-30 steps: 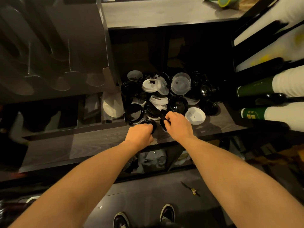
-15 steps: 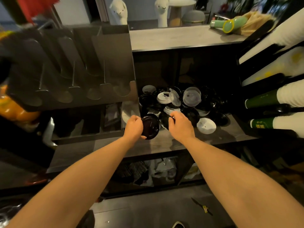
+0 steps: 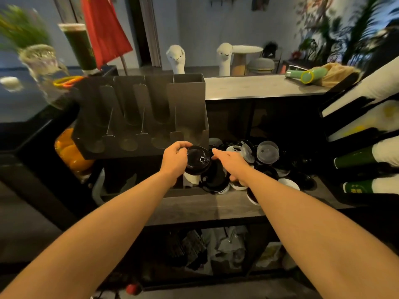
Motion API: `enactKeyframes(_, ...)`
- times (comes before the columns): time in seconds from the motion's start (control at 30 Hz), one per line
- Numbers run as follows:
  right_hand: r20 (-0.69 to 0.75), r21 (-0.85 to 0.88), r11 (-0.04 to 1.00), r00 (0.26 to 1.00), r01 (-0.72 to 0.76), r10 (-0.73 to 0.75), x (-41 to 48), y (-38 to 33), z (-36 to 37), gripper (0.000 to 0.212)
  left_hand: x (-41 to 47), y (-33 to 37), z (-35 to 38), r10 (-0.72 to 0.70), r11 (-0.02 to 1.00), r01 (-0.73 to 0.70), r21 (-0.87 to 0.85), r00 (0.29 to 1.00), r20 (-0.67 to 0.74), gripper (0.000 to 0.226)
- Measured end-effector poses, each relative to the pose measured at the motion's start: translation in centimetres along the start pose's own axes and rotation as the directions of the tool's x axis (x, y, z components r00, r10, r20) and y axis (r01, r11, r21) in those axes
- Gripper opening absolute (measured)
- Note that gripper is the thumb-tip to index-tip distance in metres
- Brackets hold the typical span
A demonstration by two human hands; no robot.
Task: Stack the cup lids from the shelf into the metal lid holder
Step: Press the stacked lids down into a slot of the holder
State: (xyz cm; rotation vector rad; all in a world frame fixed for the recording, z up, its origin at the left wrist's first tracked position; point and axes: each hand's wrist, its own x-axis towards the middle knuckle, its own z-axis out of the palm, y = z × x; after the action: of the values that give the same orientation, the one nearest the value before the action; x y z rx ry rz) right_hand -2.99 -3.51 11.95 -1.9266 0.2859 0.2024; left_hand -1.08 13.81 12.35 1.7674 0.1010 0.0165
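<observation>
Black lid (image 3: 197,160) is gripped by its rim in the left hand (image 3: 174,159), at the lower right corner of the metal lid holder (image 3: 185,100). The right hand (image 3: 232,164) points a straight forefinger beside it; whether it holds anything underneath, I cannot tell. Entered tilted, the lid would likely jam or drop onto the shelf (image 3: 205,209).

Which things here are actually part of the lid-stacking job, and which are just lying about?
Part of the job:
- black lid, gripped by the left hand
- right hand, fingers stretched out
- pile of lids on the shelf
- metal lid holder

Just lying about:
- alpaca figures
- red flag
- green drink
- cup stacks
- green bottle
</observation>
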Motion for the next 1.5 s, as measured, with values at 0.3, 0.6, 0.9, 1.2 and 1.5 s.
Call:
enactKeyframes(0.3,0.017,0.028,0.999,0.999,0.039,-0.039,-0.6,-1.6,0.4,0.04,-1.0,0.7,-1.3,0.242,0.754,-0.375,0.539,0.922,0.303,0.093)
enactKeyframes(0.6,-0.022,-0.122,0.971,0.978,0.204,-0.208,0.5,-4.0,-1.0,0.033,1.2,3.0,-2.5,0.399,0.45,-0.547,0.706,0.83,0.389,0.08)
enactKeyframes(0.9,0.231,-0.435,0.819,0.926,0.373,-0.299,2.4,-8.2,-4.0,0.064,6.4,7.0,-3.3,0.377,0.256,-0.435,0.864,0.867,0.325,0.073)
enactKeyframes(1.2,0.386,-0.84,0.388,0.92,0.38,-0.066,5.5,-11.4,-1.7,0.073,9.1,7.5,-0.2,0.187,-0.31,-0.409,0.858,0.859,0.477,0.062)
enactKeyframes(1.5,0.435,-0.893,0.17,0.895,0.416,0.095,7.3,-10.5,1.2,0.052,11.1,6.0,1.6,-0.13,-0.361,-0.448,0.818,0.893,0.432,0.054)
